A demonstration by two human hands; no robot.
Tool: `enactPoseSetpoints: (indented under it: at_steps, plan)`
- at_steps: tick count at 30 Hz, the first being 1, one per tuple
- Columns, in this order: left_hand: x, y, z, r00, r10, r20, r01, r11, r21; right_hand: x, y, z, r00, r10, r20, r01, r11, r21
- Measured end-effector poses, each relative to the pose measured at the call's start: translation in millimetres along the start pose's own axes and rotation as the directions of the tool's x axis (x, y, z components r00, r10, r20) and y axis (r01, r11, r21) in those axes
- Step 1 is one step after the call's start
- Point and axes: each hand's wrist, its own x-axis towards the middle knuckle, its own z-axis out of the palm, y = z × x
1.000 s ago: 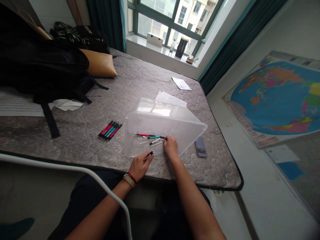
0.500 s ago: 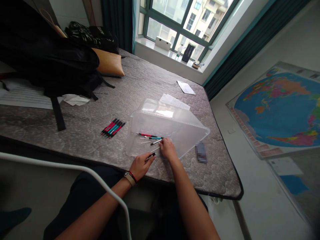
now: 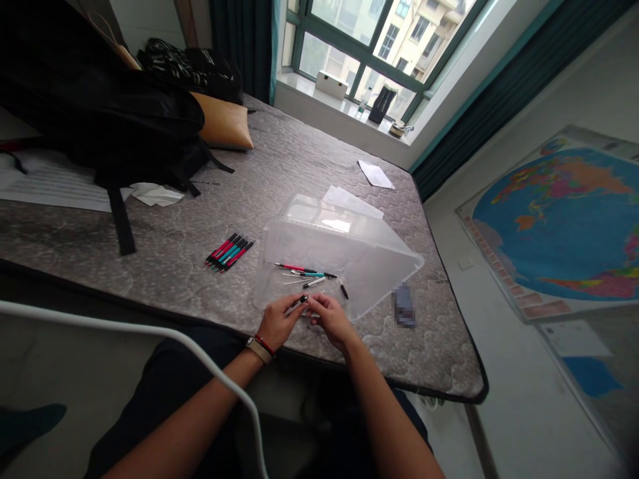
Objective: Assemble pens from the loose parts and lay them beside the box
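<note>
My left hand (image 3: pixel 278 324) is closed around a dark pen barrel (image 3: pixel 301 300), its tip pointing toward my right hand. My right hand (image 3: pixel 329 322) pinches at that tip, and a thin pale refill seems to show between its fingers. Both hands meet at the open front of a clear plastic bin (image 3: pixel 369 256) lying on its side. Inside the bin are a red and black pen (image 3: pixel 294 268), a teal and black pen (image 3: pixel 313 274), several thin refills (image 3: pixel 293 282), a white pen part (image 3: pixel 314 283) and a short black pen part (image 3: pixel 344 288).
A bundle of red, teal and black pens (image 3: pixel 229 251) lies on the mattress (image 3: pixel 174 266) left of the bin. Papers (image 3: pixel 354 201) lie behind it; a blurred dark object (image 3: pixel 403 306) is on the right. A black backpack (image 3: pixel 124 126) stands far left. A white tube (image 3: pixel 200 359) crosses in front.
My right hand has moved left and down from the loose pen parts to my left hand, and the two now meet. The short black pen part in the bin is now uncovered.
</note>
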Motion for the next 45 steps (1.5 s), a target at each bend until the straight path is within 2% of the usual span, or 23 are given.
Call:
enactPoseSetpoints:
  at_steps: [4,10,14,18,24,29,34,45]
  plan:
    - [0.4,-3.2,-1.6,0.999,0.040,0.019,-0.041,0.998,0.050,2.6,0.6,-1.6,1.000,0.007,0.016,-0.007,1.000,-0.025]
    - [1.1,-2.2,-3.6,0.994,0.079,0.079,-0.088,0.989,0.115,3.7,4.6,-7.6,0.997,-0.029,-0.067,0.024,0.997,-0.075]
    - [1.7,-1.4,-3.0,0.993,0.072,0.095,-0.083,0.990,0.115,4.5,6.5,-10.4,0.993,-0.103,-0.052,0.098,0.991,-0.085]
    - [2.0,-4.1,-3.3,0.993,0.074,0.091,-0.087,0.985,0.147,5.7,6.3,-13.4,0.985,-0.170,-0.043,0.160,0.973,-0.168]
    - [0.2,-7.5,-3.9,0.999,0.012,0.053,-0.029,0.943,0.331,0.1,-6.2,-20.9,0.948,-0.298,-0.115,0.258,0.927,-0.272]
    - [-1.6,-2.0,-2.2,0.996,-0.046,0.074,0.008,0.893,0.450,-6.8,-10.0,-24.5,0.927,-0.365,-0.082,0.299,0.854,-0.425]
    - [-2.4,6.6,-2.4,0.992,-0.062,0.111,0.001,0.878,0.479,-7.5,-8.6,-24.3,0.924,-0.379,-0.052,0.292,0.786,-0.545]
    - [-3.7,6.7,-1.0,0.983,-0.081,0.165,-0.014,0.862,0.507,-7.7,-15.8,-25.1,0.926,-0.369,0.080,0.330,0.688,-0.646]
